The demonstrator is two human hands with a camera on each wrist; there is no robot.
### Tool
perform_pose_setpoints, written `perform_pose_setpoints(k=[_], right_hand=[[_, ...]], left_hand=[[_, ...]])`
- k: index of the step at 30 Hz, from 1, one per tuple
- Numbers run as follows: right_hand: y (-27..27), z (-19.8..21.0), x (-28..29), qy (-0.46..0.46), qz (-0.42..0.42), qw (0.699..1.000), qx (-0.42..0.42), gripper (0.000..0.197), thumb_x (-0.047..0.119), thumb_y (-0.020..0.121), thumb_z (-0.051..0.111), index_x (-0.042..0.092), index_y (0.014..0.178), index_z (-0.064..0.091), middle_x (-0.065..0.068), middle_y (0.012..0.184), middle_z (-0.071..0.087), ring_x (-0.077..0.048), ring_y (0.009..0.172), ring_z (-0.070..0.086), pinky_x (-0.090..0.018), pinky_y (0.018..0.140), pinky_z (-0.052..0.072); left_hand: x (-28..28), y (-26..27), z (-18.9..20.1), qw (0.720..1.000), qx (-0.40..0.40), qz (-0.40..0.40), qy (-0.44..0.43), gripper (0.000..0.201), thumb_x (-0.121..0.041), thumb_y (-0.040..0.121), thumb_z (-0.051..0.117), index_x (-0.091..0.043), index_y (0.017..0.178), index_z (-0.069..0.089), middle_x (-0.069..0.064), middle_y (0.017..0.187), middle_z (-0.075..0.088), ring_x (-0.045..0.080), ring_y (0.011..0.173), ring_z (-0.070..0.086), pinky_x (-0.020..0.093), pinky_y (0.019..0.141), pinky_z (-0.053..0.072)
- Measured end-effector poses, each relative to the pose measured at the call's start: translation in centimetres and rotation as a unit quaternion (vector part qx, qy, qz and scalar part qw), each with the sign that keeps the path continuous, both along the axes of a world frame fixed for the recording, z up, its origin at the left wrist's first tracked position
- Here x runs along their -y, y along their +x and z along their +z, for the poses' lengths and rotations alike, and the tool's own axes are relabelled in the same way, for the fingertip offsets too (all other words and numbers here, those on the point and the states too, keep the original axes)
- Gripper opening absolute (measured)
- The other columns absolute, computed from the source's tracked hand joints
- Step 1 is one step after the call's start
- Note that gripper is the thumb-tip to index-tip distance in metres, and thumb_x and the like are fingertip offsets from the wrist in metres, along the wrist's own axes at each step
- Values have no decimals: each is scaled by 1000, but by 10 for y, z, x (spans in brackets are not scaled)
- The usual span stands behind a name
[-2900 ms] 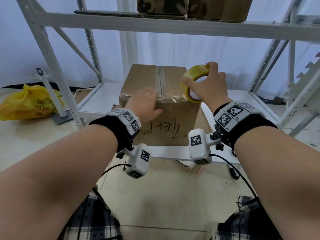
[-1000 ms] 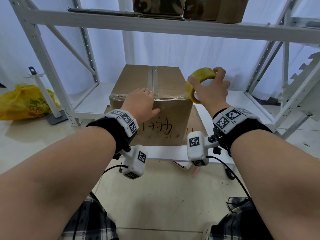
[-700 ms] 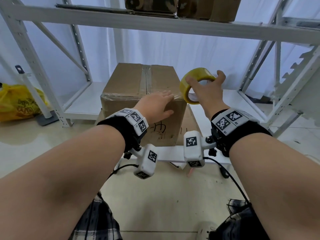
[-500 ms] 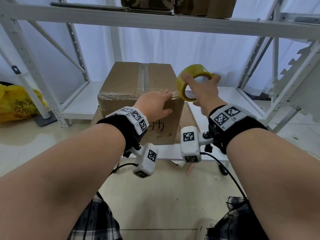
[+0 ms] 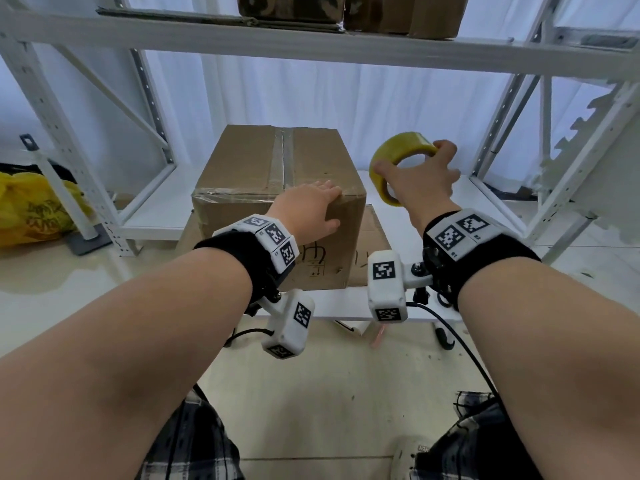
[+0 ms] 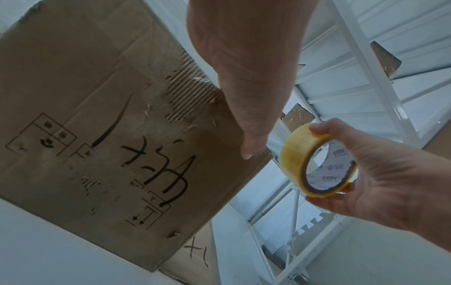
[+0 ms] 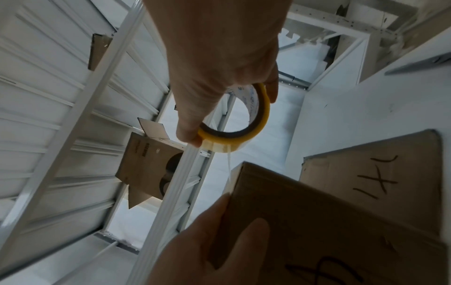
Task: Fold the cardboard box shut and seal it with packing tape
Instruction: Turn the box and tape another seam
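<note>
Nearest the camera, 2 forearms reach forward over a pale floor. The left hand (image 5: 308,209) lies with straight fingers flat on the near right top corner of the cardboard box (image 5: 273,174), thumb down on the front face, pressing on the clear strip that runs along the top front edge. The box sits closed on the low white shelf (image 5: 152,216) of a metal rack, a tape seam already down the middle of its lid.

Just right of that corner, off the box and in the air, the right hand (image 5: 420,183) grips the yellow tape roll (image 5: 398,161) by its rim, thumb on the near side and fingers curled over the far side. In the right wrist view a thin clear strip (image 7: 229,169) stretches from the roll to the box's corner, so the tape seems to be still attached.

The strip's long axis runs left to right along the front edge, and the roll lies to the right, past the corner. My guess is the next move carries it down the right side wall or tears it there, with the left hand anchoring.

Farther back hang white curtains; more cartons (image 5: 346,8) sit on the upper shelf.
</note>
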State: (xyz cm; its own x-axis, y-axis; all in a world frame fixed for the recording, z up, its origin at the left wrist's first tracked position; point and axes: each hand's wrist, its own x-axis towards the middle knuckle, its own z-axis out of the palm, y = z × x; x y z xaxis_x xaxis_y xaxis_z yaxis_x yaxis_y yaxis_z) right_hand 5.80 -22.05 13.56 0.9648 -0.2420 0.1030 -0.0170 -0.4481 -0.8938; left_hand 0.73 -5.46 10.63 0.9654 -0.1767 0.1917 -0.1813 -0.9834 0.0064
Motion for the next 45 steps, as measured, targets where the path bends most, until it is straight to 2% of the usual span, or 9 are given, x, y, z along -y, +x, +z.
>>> perform_pose_setpoints(k=[7,12,17,20,22,25,27,35,45], right_hand=[[1,-12,8,30,5,999,-39,88,47,67,77,24,133,23,-14,128,33,-31,99,43,-45,93,46],[5,-22,12,69,15,994,-85,90,52,65,77,23,130,22,-12,132,35,-30,99,43,-44,90,47],[10,-23,21,136,40,973,-184,96,60,59,79,19,125,22,-9,121,40,-33,113,45,-57,97,43],[13,-24,27,130,47,973,-186,89,65,62,74,19,120,26,-13,117,44,-33,107,51,-52,92,48],[12,-27,28,120,65,973,-185,90,63,67,73,20,131,27,-13,123,45,-31,108,53,-49,91,50],[13,-29,27,101,79,976,-175,94,59,72,70,21,144,24,-10,138,40,-30,118,49,-46,98,45],[15,-30,26,88,81,980,-159,93,58,72,71,20,144,26,-9,142,38,-30,125,44,-49,102,41],[26,-37,25,25,65,995,-75,87,54,66,74,19,135,36,-7,129,47,-23,109,49,-42,96,46],[31,-64,31,-41,130,972,-191,97,62,67,71,15,141,31,-9,123,47,-29,112,51,-46,96,46]], left_hand=[[11,4,-1,997,5,29,76,65,-49,89,51,-21,144,30,9,141,42,26,125,46,41,88,49],[21,10,4,992,-17,44,114,71,-54,88,51,-24,147,24,17,136,44,32,120,50,38,80,48],[29,15,8,988,-13,33,152,72,-60,88,46,-26,146,22,16,118,57,29,95,57,26,51,34],[31,17,5,989,-15,39,140,74,-64,86,45,-31,147,19,18,122,53,31,96,57,32,67,44],[27,17,-2,993,-2,41,108,74,-62,86,47,-32,148,18,19,143,39,36,121,47,41,91,43],[20,13,-13,997,19,-1,69,77,-51,90,50,-23,151,12,6,158,14,23,145,14,36,117,14],[17,16,-16,997,37,-26,61,77,-47,92,51,-18,152,12,2,159,11,17,146,10,31,117,7],[14,23,-16,997,52,-32,37,77,-56,91,45,-22,152,12,-3,158,15,16,144,19,33,114,24],[18,22,-18,996,71,-29,36,73,-52,92,45,-22,151,14,-1,158,16,18,144,20,32,114,22]])
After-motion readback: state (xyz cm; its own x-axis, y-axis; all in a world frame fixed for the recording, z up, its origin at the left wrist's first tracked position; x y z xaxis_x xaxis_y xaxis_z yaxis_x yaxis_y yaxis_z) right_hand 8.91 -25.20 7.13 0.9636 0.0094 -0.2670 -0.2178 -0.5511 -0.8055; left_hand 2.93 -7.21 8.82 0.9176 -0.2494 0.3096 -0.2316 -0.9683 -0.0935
